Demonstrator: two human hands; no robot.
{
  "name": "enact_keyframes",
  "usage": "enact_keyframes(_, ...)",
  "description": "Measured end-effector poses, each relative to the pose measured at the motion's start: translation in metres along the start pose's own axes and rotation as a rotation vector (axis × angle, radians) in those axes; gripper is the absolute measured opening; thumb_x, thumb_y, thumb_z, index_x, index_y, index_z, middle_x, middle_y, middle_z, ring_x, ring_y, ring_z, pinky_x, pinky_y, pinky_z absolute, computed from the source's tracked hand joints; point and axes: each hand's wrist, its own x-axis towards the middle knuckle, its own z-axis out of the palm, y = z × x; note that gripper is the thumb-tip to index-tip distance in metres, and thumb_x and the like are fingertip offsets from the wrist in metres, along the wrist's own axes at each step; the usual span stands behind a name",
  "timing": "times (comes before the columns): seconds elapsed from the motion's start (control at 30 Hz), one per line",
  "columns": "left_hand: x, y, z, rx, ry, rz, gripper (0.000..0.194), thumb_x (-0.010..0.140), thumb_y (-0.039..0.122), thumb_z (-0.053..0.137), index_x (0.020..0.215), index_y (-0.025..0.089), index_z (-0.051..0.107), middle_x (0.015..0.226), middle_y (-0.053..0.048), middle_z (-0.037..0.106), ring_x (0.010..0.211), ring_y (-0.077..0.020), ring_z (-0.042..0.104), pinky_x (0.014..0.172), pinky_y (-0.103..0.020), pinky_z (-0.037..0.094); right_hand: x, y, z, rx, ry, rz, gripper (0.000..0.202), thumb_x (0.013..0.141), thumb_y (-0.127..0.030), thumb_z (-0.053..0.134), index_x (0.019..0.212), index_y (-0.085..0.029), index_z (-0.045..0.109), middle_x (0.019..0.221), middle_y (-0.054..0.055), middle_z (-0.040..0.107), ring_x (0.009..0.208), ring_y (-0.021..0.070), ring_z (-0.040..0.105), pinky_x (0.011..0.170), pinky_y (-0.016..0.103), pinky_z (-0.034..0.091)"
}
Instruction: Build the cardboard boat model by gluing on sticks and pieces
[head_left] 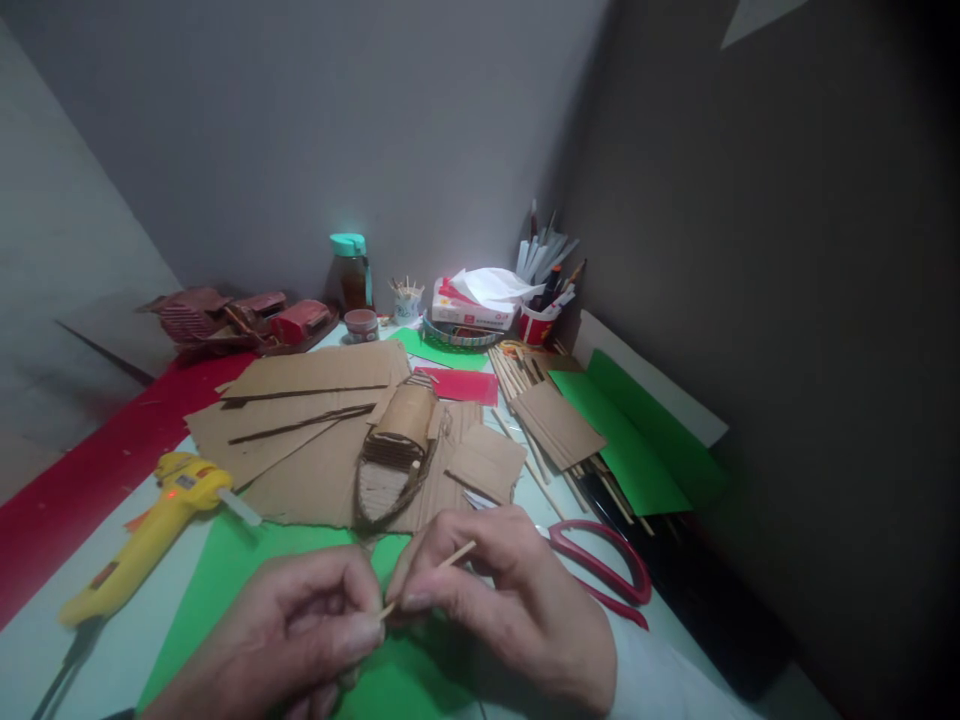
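Note:
A thin wooden stick (459, 552) runs between my two hands, over a green paper sheet (217, 570). My left hand (307, 625) is closed, its thumb and finger pinching the stick's near end. Beside it, my right hand (502, 600) is closed as well and grips the stick further along, so that its far end sticks out past the thumb. Just beyond the hands a small cardboard boat (394, 450) rests on brown cardboard sheets (300, 480). The other fingers of both hands are partly hidden.
At left lies a yellow glue gun (135, 540) with its cord. Red-handled scissors (600, 565) are right of my right hand. Wooden sticks (534, 470), cardboard pieces (559, 425) and green paper (622, 440) lie at right. A bottle (352, 275), tissue pack (476, 305) and pen cup (536, 325) stand behind.

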Motion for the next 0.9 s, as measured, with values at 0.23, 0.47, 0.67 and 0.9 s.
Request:
enact_keyframes(0.23, 0.0, 0.007, 0.008, -0.062, 0.088, 0.079, 0.044, 0.07, 0.06, 0.082, 0.072, 0.019, 0.065, 0.055, 0.005, 0.054, 0.044, -0.0072, 0.049, 0.04, -0.014, 0.035, 0.001, 0.004, 0.005, 0.135, 0.132, 0.151, 0.029, 0.094, -0.041, 0.064, 0.077, -0.019, 0.058, 0.069, 0.004, 0.072, 0.067, 0.0152, 0.068, 0.069, 0.028, 0.052)
enact_keyframes(0.47, 0.002, 0.008, 0.01, -0.125, 0.086, 0.136, 0.036, 0.073, 0.053, 0.083, 0.082, 0.02, 0.072, 0.065, 0.0, 0.067, 0.048, -0.0095, 0.055, 0.044, -0.017, 0.046, 0.001, 0.002, 0.002, 0.113, 0.2, 0.168, 0.027, 0.095, -0.04, 0.061, 0.078, -0.019, 0.057, 0.069, 0.002, 0.07, 0.067, 0.0125, 0.064, 0.067, 0.025, 0.049)
enact_keyframes(0.67, 0.001, 0.01, 0.01, -0.108, 0.104, 0.14, 0.037, 0.072, 0.055, 0.082, 0.08, 0.021, 0.073, 0.062, 0.001, 0.064, 0.049, -0.0089, 0.051, 0.044, -0.016, 0.044, 0.001, 0.001, 0.0, 0.122, 0.188, 0.192, 0.026, 0.097, -0.038, 0.059, 0.081, -0.019, 0.057, 0.072, 0.002, 0.071, 0.068, 0.012, 0.063, 0.066, 0.025, 0.048)
enact_keyframes(0.9, 0.002, 0.005, 0.008, -0.007, 0.162, 0.173, 0.037, 0.075, 0.058, 0.078, 0.081, 0.021, 0.074, 0.062, 0.001, 0.061, 0.049, -0.0095, 0.05, 0.044, -0.017, 0.042, 0.0, -0.009, -0.001, 0.133, 0.16, 0.21, 0.024, 0.093, -0.037, 0.065, 0.078, -0.019, 0.058, 0.066, 0.001, 0.069, 0.065, 0.0123, 0.064, 0.065, 0.024, 0.048)
